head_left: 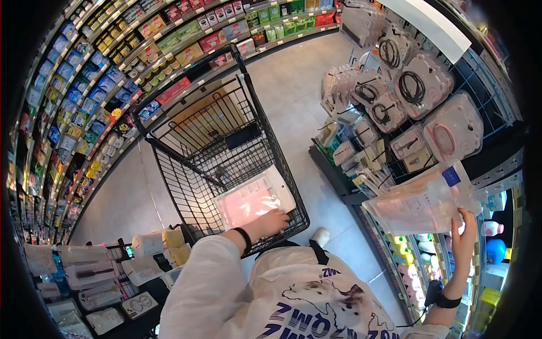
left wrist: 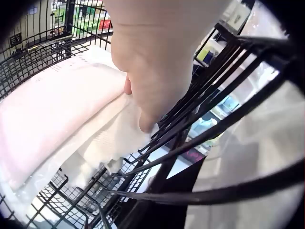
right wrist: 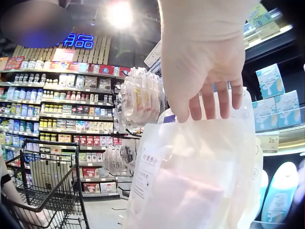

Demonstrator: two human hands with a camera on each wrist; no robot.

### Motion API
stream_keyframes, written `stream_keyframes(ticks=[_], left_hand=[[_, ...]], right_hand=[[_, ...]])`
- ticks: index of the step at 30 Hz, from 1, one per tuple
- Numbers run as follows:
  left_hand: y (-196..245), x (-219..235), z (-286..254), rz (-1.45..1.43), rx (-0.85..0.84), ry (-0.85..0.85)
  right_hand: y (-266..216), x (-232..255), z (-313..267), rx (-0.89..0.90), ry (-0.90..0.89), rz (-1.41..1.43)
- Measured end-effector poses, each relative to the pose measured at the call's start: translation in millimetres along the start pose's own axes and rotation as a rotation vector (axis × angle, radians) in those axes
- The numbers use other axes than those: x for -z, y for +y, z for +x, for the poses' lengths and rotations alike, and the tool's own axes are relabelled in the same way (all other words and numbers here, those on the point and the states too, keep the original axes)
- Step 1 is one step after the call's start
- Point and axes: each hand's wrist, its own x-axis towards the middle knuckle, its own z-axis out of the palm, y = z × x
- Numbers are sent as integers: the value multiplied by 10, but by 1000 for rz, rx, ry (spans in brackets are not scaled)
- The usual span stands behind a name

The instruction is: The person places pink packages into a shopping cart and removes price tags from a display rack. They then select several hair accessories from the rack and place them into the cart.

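Inside the black wire cart, my left hand [head_left: 272, 222] grips the near edge of a clear package with pink contents [head_left: 251, 200]. The left wrist view shows that hand [left wrist: 155, 71] over the pink package [left wrist: 62, 102], its fingertips partly hidden. At the right rack, my right hand [head_left: 464, 240] touches the edge of a translucent pink bag [head_left: 415, 203] with a blue label. In the right wrist view the fingers of this hand [right wrist: 209, 71] point down at the top of the bag [right wrist: 190, 176], slightly bent and spread; whether the bag hangs from a hook is hidden.
The cart [head_left: 226, 152] also holds a cardboard box [head_left: 209, 116]. Packaged hoses and bands hang on a blue wire rack [head_left: 480, 85] at the right. Stocked shelves [head_left: 96, 85] curve along the left and back. More hanging goods [head_left: 93, 277] stand at the lower left.
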Motion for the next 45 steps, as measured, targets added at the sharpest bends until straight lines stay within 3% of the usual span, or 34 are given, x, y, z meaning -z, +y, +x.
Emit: stream_keyframes(ticks=[1,2,3,5,6,8,9,11,13,15,16,17,19,21,23,25,26,27,29,31,32,34,36,38,40,42,43,45], left_hand=[[-14,49,-97,-200,17,99],[-32,110,-181,-368,137,5],[-23,210,-291,-365,139,3],[24,436,-539,-888,364,174],[36,583,-641,-885,366,173],[28,820,-804,-1397,580,243],[-5,842,-857,-1393,584,248],[-82,842,-985,-1375,768,430],[-285,713,-1212,-1206,848,409],[-358,648,-1432,-804,1156,281],[-337,658,-1492,-987,1318,266],[-307,574,-1575,-989,1333,271],[-311,303,-1635,-979,1397,-83],[-244,35,-1649,-614,1098,-307],[-369,-618,-1768,-197,928,-391],[-121,-246,-1710,-156,938,-138],[-331,-521,-1735,-149,932,-123],[-252,-170,-1494,-135,1056,-174],[-177,320,-1286,-113,1067,56],[-27,855,-879,-302,922,296],[86,1113,-636,-293,869,295],[424,1562,-76,-635,605,550],[790,1884,439,-695,368,554],[1027,1981,950,-690,152,487],[1429,2246,1386,-734,72,426],[1646,2285,1826,-566,-125,636],[1789,2367,1973,-560,-136,633],[2065,2562,2197,-375,-183,989]], right_hand=[[2,2,3,-8,-2,5],[7,1,10,-16,-4,12],[17,-3,15,-17,-3,15],[48,-12,24,-20,9,18],[64,-20,26,-21,10,22],[103,-26,24,-34,4,36],[120,-31,29,-30,5,41],[152,-42,37,-39,2,46],[238,-47,27,-27,2,59],[321,-74,23,-15,-12,75],[363,-76,21,-31,-7,90],[397,-92,18,-52,0,102],[442,-110,25,-64,8,132],[474,-116,13,-14,40,17],[439,-102,12,-28,50,41],[452,-99,-12,-46,85,99],[500,-119,-27,-66,124,122],[394,-69,-8,-71,125,81],[313,-42,27,-96,86,123],[241,-56,40,-162,32,177],[183,-24,60,-153,7,159],[149,7,73,-165,-2,138],[207,-39,79,-56,140,57],[279,-136,48,-61,97,73],[308,-227,29,-112,8,110],[311,-273,-7,-111,22,125],[301,-281,-25,-99,25,139],[267,-270,-66,-94,62,158]])
